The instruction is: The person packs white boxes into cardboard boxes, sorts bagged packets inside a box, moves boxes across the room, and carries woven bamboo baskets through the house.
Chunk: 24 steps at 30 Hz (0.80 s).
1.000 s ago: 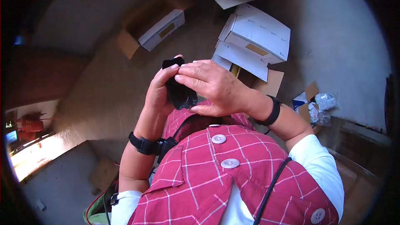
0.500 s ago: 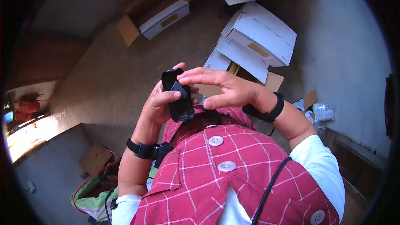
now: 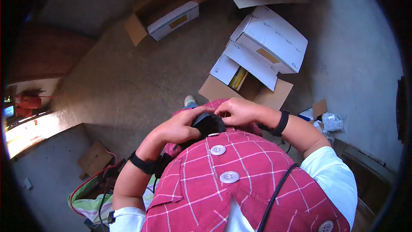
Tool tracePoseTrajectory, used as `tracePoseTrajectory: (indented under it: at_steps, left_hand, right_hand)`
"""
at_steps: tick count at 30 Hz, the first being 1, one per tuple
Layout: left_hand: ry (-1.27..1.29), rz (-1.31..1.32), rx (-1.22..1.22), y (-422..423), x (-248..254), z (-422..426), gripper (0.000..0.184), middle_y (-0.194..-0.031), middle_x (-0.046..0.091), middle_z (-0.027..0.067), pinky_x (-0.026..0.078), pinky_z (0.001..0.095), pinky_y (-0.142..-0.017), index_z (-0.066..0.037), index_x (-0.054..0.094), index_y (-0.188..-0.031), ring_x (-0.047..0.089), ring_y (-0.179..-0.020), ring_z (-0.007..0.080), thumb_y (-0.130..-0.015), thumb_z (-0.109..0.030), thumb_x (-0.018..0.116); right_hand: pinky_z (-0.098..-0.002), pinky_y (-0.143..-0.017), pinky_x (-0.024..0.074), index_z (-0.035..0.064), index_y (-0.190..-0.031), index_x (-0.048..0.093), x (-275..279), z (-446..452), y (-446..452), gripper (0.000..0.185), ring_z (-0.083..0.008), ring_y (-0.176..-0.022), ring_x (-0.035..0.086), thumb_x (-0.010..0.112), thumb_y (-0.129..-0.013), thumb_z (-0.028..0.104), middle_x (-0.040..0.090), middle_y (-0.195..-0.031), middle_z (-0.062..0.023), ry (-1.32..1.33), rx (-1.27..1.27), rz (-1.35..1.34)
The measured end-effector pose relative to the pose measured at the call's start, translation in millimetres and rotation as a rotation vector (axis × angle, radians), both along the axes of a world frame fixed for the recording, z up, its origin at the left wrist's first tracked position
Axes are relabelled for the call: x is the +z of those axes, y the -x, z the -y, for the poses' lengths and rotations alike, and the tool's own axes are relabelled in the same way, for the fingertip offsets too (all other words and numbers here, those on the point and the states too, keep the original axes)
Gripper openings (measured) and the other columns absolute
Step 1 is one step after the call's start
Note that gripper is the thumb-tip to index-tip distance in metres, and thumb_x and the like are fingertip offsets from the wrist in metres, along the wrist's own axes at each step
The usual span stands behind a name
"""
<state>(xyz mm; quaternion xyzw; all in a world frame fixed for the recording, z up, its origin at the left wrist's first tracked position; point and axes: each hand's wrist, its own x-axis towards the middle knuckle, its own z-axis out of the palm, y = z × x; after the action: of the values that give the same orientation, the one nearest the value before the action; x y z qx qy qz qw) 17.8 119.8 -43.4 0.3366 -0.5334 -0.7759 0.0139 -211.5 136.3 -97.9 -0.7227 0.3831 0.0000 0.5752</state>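
Note:
A small glossy black case (image 3: 209, 124), hollow-looking and dark inside, is tilted close to the front of the red checked apron (image 3: 253, 163). My left hand (image 3: 178, 126) wraps round its left side, fingers over the far edge and thumb on the near side. At the far right edge, my right hand (image 3: 241, 111) has its fingers curled in towards the thumb, and the fingertips touch the case. What else the right fingertips pinch, if anything, is hidden. The underside of the case is out of sight.
An open white carton (image 3: 174, 20) lies at the far left. Stacked white cartons (image 3: 274, 38) stand ahead on the right, one with flaps open and something yellow inside. A plastic-wrapped bundle (image 3: 332, 122) sits by the right wall. A striped cloth (image 3: 88, 202) lies lower left.
Both hands have come down nearer my body with the black case, which has tilted. The right fingers were stretched out above it and are now curled at its edge.

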Motion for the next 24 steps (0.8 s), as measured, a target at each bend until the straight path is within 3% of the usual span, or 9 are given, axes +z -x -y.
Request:
tracePoseTrajectory:
  at_steps: [4, 7, 9, 11, 13, 17, 19, 20, 24]
  left_hand:
    - [0.09, 0.072, -0.164, 8.6, -4.7, 2.7, 0.065, -0.107, 0.055, 0.0131, 0.037, 0.0295, -0.09, -0.008, 0.04, -0.127, 0.05, -0.102, 0.0198, -0.064, 0.0, 0.054]
    - [0.185, 0.116, -0.237, 13.5, -9.3, 1.2, 0.065, -0.11, 0.055, 0.0163, 0.037, 0.0308, -0.09, -0.007, 0.039, -0.128, 0.051, -0.103, 0.0241, -0.066, -0.002, 0.056]
    - [0.477, 0.082, -0.188, 17.6, -10.7, -3.8, 0.068, -0.113, 0.052, 0.0205, 0.038, 0.033, -0.091, -0.005, 0.035, -0.13, 0.051, -0.106, 0.0303, -0.067, -0.007, 0.061]
    - [0.572, 0.15, -0.276, 17.5, 3.6, -16.0, 0.078, -0.111, 0.05, 0.0267, 0.04, 0.0382, -0.087, -0.005, 0.023, -0.135, 0.049, -0.103, 0.0411, -0.071, -0.019, 0.065]
    - [0.551, 0.082, -0.168, 15.3, 9.4, -22.0, 0.078, -0.107, 0.051, 0.028, 0.04, 0.0395, -0.086, -0.004, 0.02, -0.135, 0.05, -0.101, 0.0421, -0.073, -0.022, 0.063]
    - [0.461, 0.149, -0.254, 15.9, 11.9, -27.4, 0.08, -0.101, 0.052, 0.0294, 0.041, 0.0404, -0.084, -0.004, 0.016, -0.136, 0.052, -0.097, 0.0428, -0.073, -0.023, 0.062]
    - [0.564, 0.124, -0.254, 16.5, 7.6, -30.2, 0.079, -0.099, 0.052, 0.0306, 0.041, 0.0412, -0.082, -0.005, 0.013, -0.137, 0.052, -0.093, 0.0438, -0.075, -0.02, 0.06]
    - [0.7, 0.131, -0.257, 17.1, 1.1, -32.9, 0.075, -0.084, 0.055, 0.029, 0.043, 0.0443, -0.072, -0.001, 0.012, -0.136, 0.056, -0.08, 0.0421, -0.078, -0.015, 0.057]
    - [0.877, 0.286, -0.312, 27.3, 16.0, -36.1, 0.076, -0.069, 0.055, 0.0247, 0.045, 0.0447, -0.063, 0.001, 0.01, -0.136, 0.056, -0.067, 0.0401, -0.078, -0.014, 0.056]
  right_hand:
    - [-0.0402, -0.06, 0.046, 0.0037, -0.075, 0.063, 9.3, -3.0, -16.2, 0.013, -0.0352, -0.068, 0.058, 0.056, -0.066, 0.01, 0.059, -0.069, -0.019, 0.219, 0.071, -0.241]
    - [-0.041, -0.058, 0.0458, 0.0044, -0.07, 0.062, 3.3, 5.1, -20.2, 0.01, -0.0366, -0.067, 0.057, 0.055, -0.063, 0.008, 0.058, -0.067, -0.02, 0.297, -0.082, -0.164]
    - [-0.0405, -0.058, 0.046, 0.0037, -0.071, 0.062, 1.4, 4.6, -20.5, 0.011, -0.0361, -0.067, 0.058, 0.055, -0.063, 0.008, 0.058, -0.067, -0.0197, 0.319, -0.163, -0.123]
    - [-0.0399, -0.058, 0.0462, 0.0031, -0.072, 0.062, 6.1, 2.3, -19.3, 0.011, -0.0355, -0.066, 0.058, 0.055, -0.064, 0.007, 0.059, -0.068, -0.0194, 0.337, -0.245, -0.088]
    - [-0.0416, -0.059, 0.0461, 0.0025, -0.07, 0.062, 14.0, 1.3, -17.6, 0.01, -0.0348, -0.068, 0.059, 0.057, -0.064, 0.008, 0.06, -0.069, -0.0186, 0.247, -0.34, 0.014]
    - [-0.0411, -0.059, 0.0462, 0.0018, -0.07, 0.062, 15.3, -1.1, -21.2, 0.011, -0.0351, -0.067, 0.059, 0.055, -0.062, 0.004, 0.06, -0.069, -0.0196, 0.25, -0.337, 0.087]
    - [-0.0411, -0.059, 0.0461, 0.0015, -0.071, 0.062, 12.2, -2.7, -20.9, 0.012, -0.0353, -0.068, 0.059, 0.054, -0.061, 0.002, 0.06, -0.07, -0.0197, 0.307, -0.351, 0.115]
    - [-0.0413, -0.06, 0.0462, 0.0015, -0.071, 0.062, 11.4, -3.6, -20.0, 0.013, -0.0354, -0.068, 0.059, 0.054, -0.061, 0.002, 0.06, -0.07, -0.0196, 0.305, -0.348, 0.117]
    - [-0.0425, -0.06, 0.0462, 0.0018, -0.072, 0.062, 13.8, -5.9, -21.3, 0.013, -0.0362, -0.069, 0.059, 0.054, -0.062, 0.002, 0.06, -0.071, -0.0196, 0.325, -0.373, 0.117]
